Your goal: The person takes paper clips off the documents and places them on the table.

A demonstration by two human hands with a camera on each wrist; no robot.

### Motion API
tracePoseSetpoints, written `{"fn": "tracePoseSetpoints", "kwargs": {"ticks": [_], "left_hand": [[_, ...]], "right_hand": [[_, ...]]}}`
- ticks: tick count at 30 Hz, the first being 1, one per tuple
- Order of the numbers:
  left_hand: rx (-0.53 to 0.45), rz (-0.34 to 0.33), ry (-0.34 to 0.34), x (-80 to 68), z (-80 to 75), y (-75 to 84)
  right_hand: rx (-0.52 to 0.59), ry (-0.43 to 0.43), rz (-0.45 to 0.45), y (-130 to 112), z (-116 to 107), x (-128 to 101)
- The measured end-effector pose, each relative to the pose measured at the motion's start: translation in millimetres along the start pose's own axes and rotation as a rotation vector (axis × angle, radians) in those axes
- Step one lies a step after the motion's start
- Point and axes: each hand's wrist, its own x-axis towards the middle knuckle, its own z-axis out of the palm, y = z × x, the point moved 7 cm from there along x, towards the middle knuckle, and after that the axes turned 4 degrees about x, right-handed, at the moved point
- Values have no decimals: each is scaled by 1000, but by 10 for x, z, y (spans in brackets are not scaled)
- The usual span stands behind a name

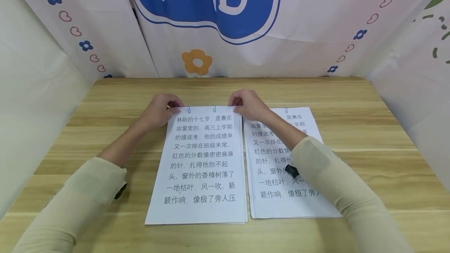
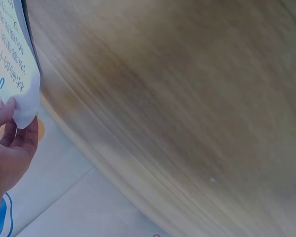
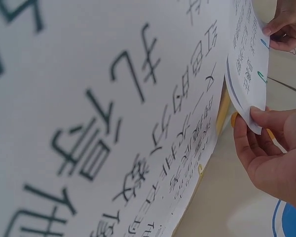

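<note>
Pinching the left stack [image 1: 202, 155] by its two top corners, so both grips are narrow: thumb against fingers, paper between. My left hand [image 1: 162, 109] has the left corner and my right hand [image 1: 250, 105] the right one, so neither is really nearer. Can't tell from this angle whether I've got every sheet. Key bit imo: the long side runs from my fingers back toward me, so basically the whole page lies on the near side of the grip. A blue clip [image 1: 188, 109] and a green clip [image 1: 214, 109] sit on the top edge between my hands. The right stack [image 1: 295, 208] is just beside it, only a thin gap, and my right forearm [image 1: 284, 130] crosses over it. That one has a third clip [image 1: 286, 110] up top. Surface is a pale wood-grain table [image 1: 299, 93]. Past its far edge hangs a white backdrop [image 1: 309, 30] with an orange flower [image 1: 197, 56] and a big blue patch [image 1: 242, 28].
</note>
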Motion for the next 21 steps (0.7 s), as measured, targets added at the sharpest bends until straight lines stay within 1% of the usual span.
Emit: {"fn": "tracePoseSetpoints", "kwargs": {"ticks": [7,13,21], "left_hand": [[-15,-11,-2,21,29,-15],[-26,-12,-8,26,46,8],[-28,-30,-15,36,53,10]], "right_hand": [[15,10,1,7,-2,-7],[19,11,2,7,-5,-8],[27,7,7,11,-6,-7]]}}
